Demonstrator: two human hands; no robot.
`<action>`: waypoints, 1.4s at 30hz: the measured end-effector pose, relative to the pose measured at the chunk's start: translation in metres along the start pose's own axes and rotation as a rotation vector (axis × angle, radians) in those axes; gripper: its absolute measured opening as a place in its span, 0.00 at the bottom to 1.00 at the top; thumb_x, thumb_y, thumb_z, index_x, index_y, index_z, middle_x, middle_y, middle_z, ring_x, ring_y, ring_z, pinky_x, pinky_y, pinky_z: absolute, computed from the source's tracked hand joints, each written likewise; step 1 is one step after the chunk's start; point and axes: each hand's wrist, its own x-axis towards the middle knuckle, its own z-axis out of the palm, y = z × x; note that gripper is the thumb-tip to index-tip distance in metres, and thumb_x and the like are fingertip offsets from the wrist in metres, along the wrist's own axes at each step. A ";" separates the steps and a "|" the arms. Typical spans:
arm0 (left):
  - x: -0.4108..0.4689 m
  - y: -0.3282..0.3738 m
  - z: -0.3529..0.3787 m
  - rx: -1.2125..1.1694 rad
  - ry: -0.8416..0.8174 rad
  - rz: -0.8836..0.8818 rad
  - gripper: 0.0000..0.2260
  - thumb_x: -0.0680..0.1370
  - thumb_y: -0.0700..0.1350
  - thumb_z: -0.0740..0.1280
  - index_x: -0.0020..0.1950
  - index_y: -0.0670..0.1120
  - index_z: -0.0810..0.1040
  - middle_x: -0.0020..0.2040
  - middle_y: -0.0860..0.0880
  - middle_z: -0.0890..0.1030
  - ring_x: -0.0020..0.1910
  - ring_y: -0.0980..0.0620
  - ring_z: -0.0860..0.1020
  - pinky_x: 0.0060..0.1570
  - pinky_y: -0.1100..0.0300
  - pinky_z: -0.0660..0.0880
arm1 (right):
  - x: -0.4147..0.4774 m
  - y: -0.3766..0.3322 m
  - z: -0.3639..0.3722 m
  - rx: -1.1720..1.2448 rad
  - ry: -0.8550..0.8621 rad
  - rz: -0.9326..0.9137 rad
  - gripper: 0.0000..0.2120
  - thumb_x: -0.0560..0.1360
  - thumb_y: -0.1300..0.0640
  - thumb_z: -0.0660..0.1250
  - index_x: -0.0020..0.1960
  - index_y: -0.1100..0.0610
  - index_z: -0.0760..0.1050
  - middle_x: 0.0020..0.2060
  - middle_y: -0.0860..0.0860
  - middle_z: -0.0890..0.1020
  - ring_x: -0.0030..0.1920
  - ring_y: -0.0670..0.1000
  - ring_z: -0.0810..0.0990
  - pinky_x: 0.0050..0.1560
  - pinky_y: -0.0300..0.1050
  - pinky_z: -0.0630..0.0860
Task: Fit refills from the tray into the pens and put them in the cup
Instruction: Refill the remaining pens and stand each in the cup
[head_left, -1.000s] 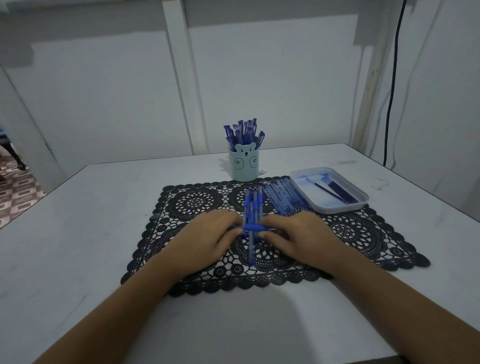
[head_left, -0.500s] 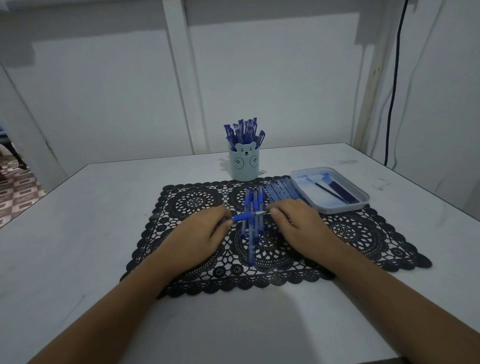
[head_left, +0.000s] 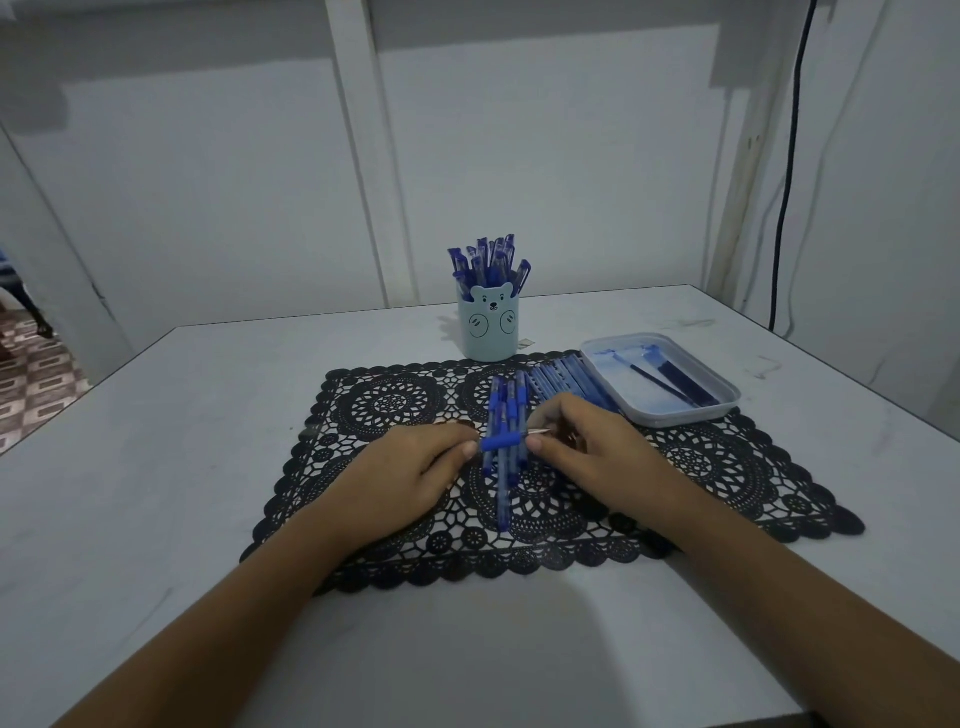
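Note:
Over the black lace mat (head_left: 395, 405), both hands hold one blue pen (head_left: 500, 442) crosswise. My left hand (head_left: 405, 478) pinches its blue end. My right hand (head_left: 582, 457) pinches the other end, where a thin pale tip (head_left: 537, 432) sticks out between the fingers. Under the pen lies a bundle of blue pens (head_left: 508, 405) pointing away from me. The white tray (head_left: 722, 402) at the right holds a few dark refills (head_left: 680, 387). The light-blue bear cup (head_left: 488, 332) behind the mat is full of blue pens (head_left: 488, 260).
A row of pale blue pen parts (head_left: 563, 382) lies between the bundle and the tray. The white table (head_left: 156, 467) ends at its left edge, with patterned floor beyond. A black cable (head_left: 787, 182) hangs down the right wall.
The hands drew apart half a second ago, showing more of the pen. They have since closed in again and dropped slightly toward me, so only a short blue length shows.

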 end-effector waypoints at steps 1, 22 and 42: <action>0.000 0.000 0.000 0.011 0.003 -0.006 0.11 0.78 0.53 0.54 0.47 0.53 0.76 0.30 0.56 0.73 0.30 0.57 0.71 0.28 0.65 0.65 | 0.000 -0.001 0.000 0.025 0.014 0.005 0.02 0.76 0.52 0.63 0.44 0.46 0.71 0.38 0.45 0.77 0.36 0.40 0.73 0.38 0.32 0.70; 0.000 0.000 0.001 0.082 -0.006 -0.001 0.07 0.80 0.48 0.58 0.49 0.52 0.76 0.33 0.57 0.73 0.33 0.58 0.72 0.31 0.68 0.65 | 0.003 -0.002 -0.004 -0.019 0.001 0.095 0.10 0.77 0.50 0.61 0.38 0.47 0.74 0.31 0.45 0.77 0.33 0.41 0.73 0.41 0.42 0.73; 0.001 -0.011 -0.002 0.103 0.058 -0.154 0.06 0.79 0.48 0.59 0.49 0.51 0.75 0.32 0.55 0.74 0.29 0.58 0.71 0.29 0.67 0.64 | -0.001 0.002 0.002 -0.422 -0.171 -0.148 0.11 0.75 0.57 0.64 0.56 0.54 0.79 0.48 0.48 0.78 0.49 0.46 0.74 0.54 0.38 0.70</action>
